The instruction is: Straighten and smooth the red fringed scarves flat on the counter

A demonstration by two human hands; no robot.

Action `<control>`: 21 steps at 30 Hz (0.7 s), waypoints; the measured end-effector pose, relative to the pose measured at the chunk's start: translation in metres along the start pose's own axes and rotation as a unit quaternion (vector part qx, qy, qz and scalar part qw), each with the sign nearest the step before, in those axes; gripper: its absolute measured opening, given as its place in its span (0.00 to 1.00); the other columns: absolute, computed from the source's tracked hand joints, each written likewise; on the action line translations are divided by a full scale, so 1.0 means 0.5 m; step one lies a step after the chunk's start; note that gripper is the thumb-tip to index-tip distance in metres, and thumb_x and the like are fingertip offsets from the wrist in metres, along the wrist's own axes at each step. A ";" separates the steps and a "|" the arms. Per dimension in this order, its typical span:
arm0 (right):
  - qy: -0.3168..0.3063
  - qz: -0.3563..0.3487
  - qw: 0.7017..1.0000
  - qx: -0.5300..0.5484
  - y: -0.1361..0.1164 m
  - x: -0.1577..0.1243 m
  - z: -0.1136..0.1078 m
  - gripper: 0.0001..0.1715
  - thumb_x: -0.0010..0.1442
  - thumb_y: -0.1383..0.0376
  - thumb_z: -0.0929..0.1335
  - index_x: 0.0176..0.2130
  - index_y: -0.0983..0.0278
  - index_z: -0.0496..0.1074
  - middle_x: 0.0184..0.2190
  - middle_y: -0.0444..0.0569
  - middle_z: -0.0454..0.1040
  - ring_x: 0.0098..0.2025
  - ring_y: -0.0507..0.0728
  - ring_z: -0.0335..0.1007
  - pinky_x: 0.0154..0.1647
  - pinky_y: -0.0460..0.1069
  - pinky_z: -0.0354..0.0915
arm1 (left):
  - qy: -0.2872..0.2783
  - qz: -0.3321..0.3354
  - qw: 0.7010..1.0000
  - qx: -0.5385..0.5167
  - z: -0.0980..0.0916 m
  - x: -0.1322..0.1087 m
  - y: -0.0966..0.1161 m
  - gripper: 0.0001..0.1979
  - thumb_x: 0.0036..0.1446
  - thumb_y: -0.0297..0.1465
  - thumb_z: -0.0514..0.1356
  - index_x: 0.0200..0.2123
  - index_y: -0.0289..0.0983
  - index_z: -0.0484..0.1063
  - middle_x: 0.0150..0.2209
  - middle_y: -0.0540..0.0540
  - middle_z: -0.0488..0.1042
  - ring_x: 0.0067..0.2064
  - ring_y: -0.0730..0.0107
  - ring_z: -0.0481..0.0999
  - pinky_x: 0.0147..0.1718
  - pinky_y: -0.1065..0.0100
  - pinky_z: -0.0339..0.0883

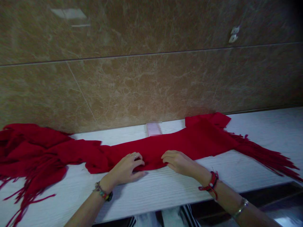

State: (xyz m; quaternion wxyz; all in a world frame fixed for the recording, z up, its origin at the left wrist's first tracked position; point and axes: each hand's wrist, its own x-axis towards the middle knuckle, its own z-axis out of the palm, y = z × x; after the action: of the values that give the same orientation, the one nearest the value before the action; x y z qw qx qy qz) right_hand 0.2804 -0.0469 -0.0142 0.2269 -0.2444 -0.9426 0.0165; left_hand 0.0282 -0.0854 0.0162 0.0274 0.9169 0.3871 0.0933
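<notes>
A long red scarf [170,143] with fringed ends lies stretched along the white table. Its middle part is laid in a flat, narrow band; the left part is bunched in loose folds. My left hand [130,167] rests on the near edge of the band, fingers bent and the thumb apart from them. Across a short gap to the right, my right hand [178,162] touches the same band with loosely curved fingers, its thumb mostly hidden. Both hands press lightly on the cloth without a visible grip. Fringe strands spread at the far right end.
A brown marble-patterned wall [132,85] rises behind the white table [151,192]. A small pale, blurred-out item [153,129] lies between scarf and wall. White fittings [234,34] are on the wall at upper right. The table's front edge runs close to my body.
</notes>
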 end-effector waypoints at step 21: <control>-0.055 -0.053 0.996 -0.054 -0.003 -0.015 0.006 0.13 0.59 0.75 0.60 0.38 0.66 0.71 0.38 0.51 0.73 0.42 0.54 0.67 0.46 0.49 0.61 | -0.181 -0.136 0.974 0.027 0.018 0.064 -0.012 0.25 0.60 0.45 0.42 0.59 0.52 0.44 0.63 0.51 0.42 0.62 0.54 0.42 0.53 0.40 0.43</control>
State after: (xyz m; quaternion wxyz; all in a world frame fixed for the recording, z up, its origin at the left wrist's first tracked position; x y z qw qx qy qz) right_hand 0.2845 -0.0514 -0.0198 0.1613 -0.2044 -0.9649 -0.0330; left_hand 0.0477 -0.0582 0.0115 0.0841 0.8579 0.4990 -0.0891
